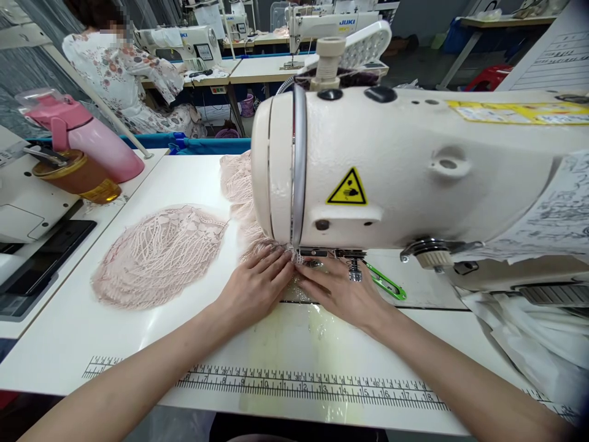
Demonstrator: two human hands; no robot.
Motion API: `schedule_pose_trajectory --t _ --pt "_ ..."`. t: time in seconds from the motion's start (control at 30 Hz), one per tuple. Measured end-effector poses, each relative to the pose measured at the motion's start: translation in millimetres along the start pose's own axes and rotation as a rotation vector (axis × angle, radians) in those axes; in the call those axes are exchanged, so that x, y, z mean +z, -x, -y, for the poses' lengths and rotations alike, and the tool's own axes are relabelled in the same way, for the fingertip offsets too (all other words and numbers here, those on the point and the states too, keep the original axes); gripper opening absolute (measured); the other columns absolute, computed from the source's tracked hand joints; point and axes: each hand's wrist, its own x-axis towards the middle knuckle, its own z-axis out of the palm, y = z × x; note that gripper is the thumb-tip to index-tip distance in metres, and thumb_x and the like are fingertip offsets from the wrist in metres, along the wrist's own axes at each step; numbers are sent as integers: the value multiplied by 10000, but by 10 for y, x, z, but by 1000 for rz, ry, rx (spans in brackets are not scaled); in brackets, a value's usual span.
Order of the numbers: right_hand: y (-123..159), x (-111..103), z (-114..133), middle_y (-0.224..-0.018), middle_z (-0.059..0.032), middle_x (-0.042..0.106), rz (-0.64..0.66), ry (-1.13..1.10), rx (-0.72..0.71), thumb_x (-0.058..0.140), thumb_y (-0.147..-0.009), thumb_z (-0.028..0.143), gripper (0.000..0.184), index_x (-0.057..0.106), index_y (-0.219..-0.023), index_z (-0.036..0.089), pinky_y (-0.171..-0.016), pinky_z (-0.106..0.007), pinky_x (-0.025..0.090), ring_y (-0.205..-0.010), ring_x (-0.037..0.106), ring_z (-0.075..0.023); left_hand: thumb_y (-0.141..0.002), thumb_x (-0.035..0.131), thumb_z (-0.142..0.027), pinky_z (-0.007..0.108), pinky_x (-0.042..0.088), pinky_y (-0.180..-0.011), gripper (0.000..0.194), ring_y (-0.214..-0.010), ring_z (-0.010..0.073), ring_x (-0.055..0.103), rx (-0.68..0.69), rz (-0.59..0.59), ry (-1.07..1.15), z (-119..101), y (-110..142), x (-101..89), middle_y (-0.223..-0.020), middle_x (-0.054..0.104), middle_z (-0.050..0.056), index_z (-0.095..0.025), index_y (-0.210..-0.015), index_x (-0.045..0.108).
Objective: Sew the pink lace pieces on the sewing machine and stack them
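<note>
Pale pink lace fabric [239, 190] lies bunched on the table beside the sewing machine's head [391, 159] and runs in under its needle area. My left hand [257, 283] rests palm down on the lace's near edge, fingers stretched out and close together. Across from it, my right hand [343, 291] lies flat with fingers extended, its tips at the fabric beside the presser foot. The machine partly covers these fingers. Just past my right hand are green thread snips [389, 283]. A stack of rounded pink lace pieces [159, 258] sits to the left.
At left stand a pink bottle [87, 132], an amber cup [80, 175] and a dark phone [53, 255]. A printed ruler [304, 387] follows the table's front edge. White cloth [529, 344] bunches at right. Behind, a person [124, 73] sits by other sewing machines [322, 26].
</note>
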Motion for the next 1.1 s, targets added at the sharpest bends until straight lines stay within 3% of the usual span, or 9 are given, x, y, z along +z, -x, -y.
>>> schedule_pose_trajectory --t 0.33,0.67,0.87,1.1 --pt "0 73 34 -1101 -71 701 -67 69 0 525 -941 394 345 616 -1256 288 -937 -441 448 -887 650 -232 -949 448 -186 455 467 -1071 353 -1218 261 586 -52 12 54 12 -7 18 -1271 634 143 -82 -1256 589" --pt "-23 65 34 -982 -39 734 -107 187 -36 525 -947 412 342 625 -1236 260 -917 -427 443 -763 638 -195 -953 428 -193 462 475 -1054 349 -1167 266 621 -33 16 -21 9 -42 -11 -1277 631 146 -63 -1228 600" --pt "-35 54 22 -1034 -48 714 -86 81 -37 538 -942 384 279 661 -1162 262 -951 -387 398 -871 633 -198 -968 418 -203 436 482 -1050 337 -1159 255 627 -22 -15 -65 0 -32 -11 -1253 649 131 -65 -1209 610" --pt "-27 55 34 -1060 -32 719 -83 120 -30 527 -952 384 285 661 -1176 269 -961 -386 383 -868 635 -197 -958 422 -198 454 464 -1069 340 -1164 259 623 -24 8 -49 -3 -28 -4 -1250 651 131 -78 -1211 614"
